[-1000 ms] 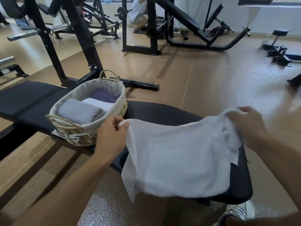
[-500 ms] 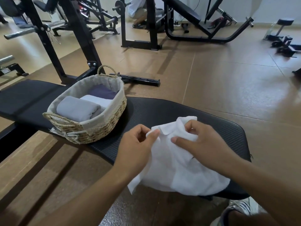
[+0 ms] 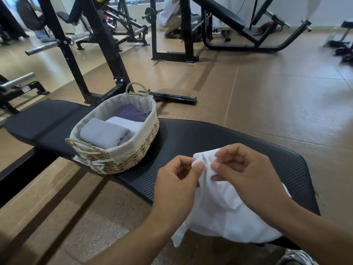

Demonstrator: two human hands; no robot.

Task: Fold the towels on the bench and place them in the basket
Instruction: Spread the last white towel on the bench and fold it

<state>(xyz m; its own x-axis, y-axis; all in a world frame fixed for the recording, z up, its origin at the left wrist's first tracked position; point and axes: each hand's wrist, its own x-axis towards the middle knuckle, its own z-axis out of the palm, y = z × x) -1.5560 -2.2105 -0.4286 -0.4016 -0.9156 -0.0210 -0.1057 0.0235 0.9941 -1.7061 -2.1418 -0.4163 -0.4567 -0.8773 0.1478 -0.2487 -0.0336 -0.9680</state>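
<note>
A white towel [image 3: 221, 215] lies bunched on the near end of the black padded bench [image 3: 191, 140], its lower edge hanging over the front. My left hand [image 3: 175, 186] and my right hand [image 3: 246, 175] meet at the towel's top, each pinching a corner of it between thumb and fingers. To the left on the bench stands a woven basket [image 3: 129, 155] with a cloth lining. Inside it lie a folded grey towel [image 3: 103, 133], a folded white towel [image 3: 127, 122] and a purple one [image 3: 131, 113].
Black rack uprights [image 3: 107, 52] and a barbell [image 3: 49, 45] stand behind the bench. More gym machines fill the back of the room, where a person [image 3: 170, 14] crouches. Brown floor [image 3: 267, 96] lies open to the right. My shoe [image 3: 298, 258] shows at the bottom right.
My hands have come together from a wide spread, bringing the towel's two top corners to meet. The towel went from stretched flat to doubled and bunched.
</note>
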